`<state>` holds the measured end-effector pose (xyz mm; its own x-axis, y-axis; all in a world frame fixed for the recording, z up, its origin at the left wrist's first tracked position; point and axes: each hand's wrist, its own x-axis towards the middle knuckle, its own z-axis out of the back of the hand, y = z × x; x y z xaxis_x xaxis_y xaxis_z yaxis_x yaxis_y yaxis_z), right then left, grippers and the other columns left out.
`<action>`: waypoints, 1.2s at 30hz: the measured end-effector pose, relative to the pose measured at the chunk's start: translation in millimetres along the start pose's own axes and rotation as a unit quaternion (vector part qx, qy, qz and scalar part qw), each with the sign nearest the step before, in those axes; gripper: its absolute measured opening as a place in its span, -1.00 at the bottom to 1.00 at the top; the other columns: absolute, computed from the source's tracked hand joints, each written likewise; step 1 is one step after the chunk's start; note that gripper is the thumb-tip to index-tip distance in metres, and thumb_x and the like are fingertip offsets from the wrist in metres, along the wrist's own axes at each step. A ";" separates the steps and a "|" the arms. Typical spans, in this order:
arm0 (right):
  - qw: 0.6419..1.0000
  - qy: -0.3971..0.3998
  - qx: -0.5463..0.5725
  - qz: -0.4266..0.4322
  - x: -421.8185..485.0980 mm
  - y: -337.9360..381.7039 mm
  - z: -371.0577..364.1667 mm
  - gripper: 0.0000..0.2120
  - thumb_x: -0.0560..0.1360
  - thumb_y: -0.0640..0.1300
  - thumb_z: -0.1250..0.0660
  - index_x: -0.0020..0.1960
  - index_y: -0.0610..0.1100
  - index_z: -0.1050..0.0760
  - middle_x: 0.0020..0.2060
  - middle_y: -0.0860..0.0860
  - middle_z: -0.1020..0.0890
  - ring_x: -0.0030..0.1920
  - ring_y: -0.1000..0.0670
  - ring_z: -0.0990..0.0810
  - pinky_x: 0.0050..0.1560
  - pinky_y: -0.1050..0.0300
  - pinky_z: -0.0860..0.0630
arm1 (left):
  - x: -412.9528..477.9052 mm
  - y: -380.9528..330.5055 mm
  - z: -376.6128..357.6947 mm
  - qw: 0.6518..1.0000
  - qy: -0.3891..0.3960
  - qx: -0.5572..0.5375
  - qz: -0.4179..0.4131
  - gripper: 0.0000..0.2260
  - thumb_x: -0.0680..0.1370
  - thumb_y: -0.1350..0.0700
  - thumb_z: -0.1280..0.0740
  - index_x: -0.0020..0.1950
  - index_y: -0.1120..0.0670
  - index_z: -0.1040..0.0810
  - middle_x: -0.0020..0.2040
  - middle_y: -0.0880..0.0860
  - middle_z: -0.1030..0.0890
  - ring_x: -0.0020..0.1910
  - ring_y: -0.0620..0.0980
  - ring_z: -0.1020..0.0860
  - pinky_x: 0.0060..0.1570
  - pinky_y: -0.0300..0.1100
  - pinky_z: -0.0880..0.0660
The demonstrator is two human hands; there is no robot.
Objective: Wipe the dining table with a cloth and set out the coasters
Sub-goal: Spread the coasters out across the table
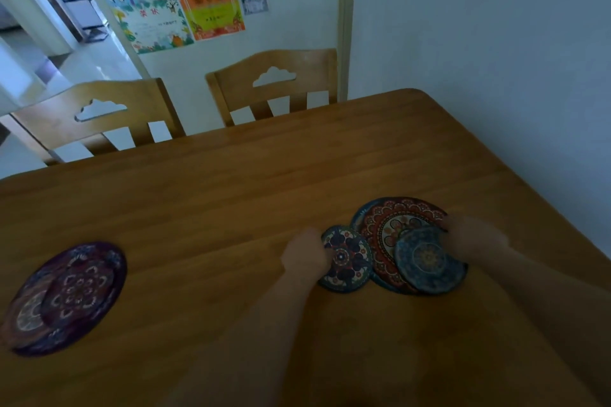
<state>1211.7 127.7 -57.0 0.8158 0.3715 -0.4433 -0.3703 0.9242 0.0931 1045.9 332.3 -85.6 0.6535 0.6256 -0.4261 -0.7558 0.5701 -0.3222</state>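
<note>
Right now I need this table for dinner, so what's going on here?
A person is setting out coasters on the wooden dining table. The left hand touches a small round dark-blue coaster; the blurred right hand is at a large round red mat bearing a small blue coaster. Purple round mats lie far left.

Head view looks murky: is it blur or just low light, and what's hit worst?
Head view: dim bluish light; left hand and right hand smeared by motion blur, right worst; purple mats soft; coasters between hands readable.
</note>
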 end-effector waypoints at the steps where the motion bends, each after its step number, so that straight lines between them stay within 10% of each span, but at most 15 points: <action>1: 1.000 0.004 0.017 0.016 3.0 0.6 7.4 -0.69 0.61 -0.05 -0.18 0.29 -0.14 -0.48 0.03 -0.09 -0.59 -0.10 -0.05 -0.54 -0.04 0.04 -0.57 | 1.7 4.7 3.5 1.000 0.000 0.002 -0.011 -0.69 0.61 -0.10 -0.26 0.24 0.07 -0.50 0.08 0.07 -0.60 0.02 0.08 -0.58 -0.07 -0.03 -0.57; 5: 0.967 -0.027 0.253 0.018 8.6 37.1 41.6 -0.78 0.59 -0.16 -0.29 0.20 -0.19 -0.53 -0.18 -0.14 -0.61 -0.34 -0.02 -0.51 -0.36 0.15 -0.53 | 14.5 24.9 34.2 0.992 -0.024 -0.122 0.005 -0.64 0.66 -0.03 -0.20 0.40 0.10 -0.44 0.19 0.11 -0.59 0.02 0.08 -0.59 -0.08 -0.05 -0.60; 8: 0.897 -0.029 0.441 -0.027 20.6 81.1 51.3 -0.78 0.58 -0.20 -0.33 0.19 -0.27 -0.49 -0.37 -0.13 -0.54 -0.52 -0.02 -0.44 -0.60 0.20 -0.39 | 28.0 39.4 61.1 0.917 -0.027 -0.391 0.079 -0.63 0.64 0.09 -0.27 0.43 0.17 -0.42 0.28 0.15 -0.55 0.11 0.14 -0.59 -0.12 -0.02 -0.65; 19: 0.726 0.020 0.680 -0.103 111.8 224.0 30.2 -0.56 0.61 -0.36 -0.17 0.47 -0.22 -0.27 0.04 -0.26 -0.59 -0.29 -0.07 -0.60 -0.50 0.14 -0.53 | 115.2 99.0 116.6 0.705 -0.057 -0.678 0.201 -0.59 0.61 0.35 -0.25 0.47 0.21 -0.36 0.36 0.22 -0.43 -0.13 0.11 -0.51 -0.07 -0.07 -0.61; 29: 0.661 0.067 0.740 -0.108 162.0 297.7 32.9 -0.68 0.62 -0.34 -0.18 0.37 -0.27 -0.35 -0.19 -0.20 -0.48 -0.07 -0.14 -0.64 -0.29 0.06 -0.64 | 168.8 125.6 128.6 0.653 -0.091 -0.721 0.213 -0.54 0.59 0.42 -0.21 0.49 0.22 -0.31 0.35 0.22 -0.45 -0.25 0.06 -0.51 0.08 -0.01 -0.60; 36: 0.697 0.014 0.703 -0.139 177.0 307.1 16.9 -0.60 0.59 -0.39 -0.17 0.42 -0.29 -0.33 0.22 -0.27 -0.52 -0.20 -0.09 -0.56 -0.46 0.13 -0.58 | 175.6 143.4 131.7 0.661 -0.103 -0.713 0.212 -0.51 0.59 0.42 -0.23 0.51 0.21 -0.30 0.36 0.21 -0.44 -0.20 0.05 -0.52 0.06 -0.02 -0.61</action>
<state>1249.9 478.8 -91.7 0.7534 0.1777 -0.6331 0.6175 0.1398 0.7740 1057.7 594.0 -95.2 0.2518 0.7113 -0.6562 -0.0474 -0.6682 -0.7425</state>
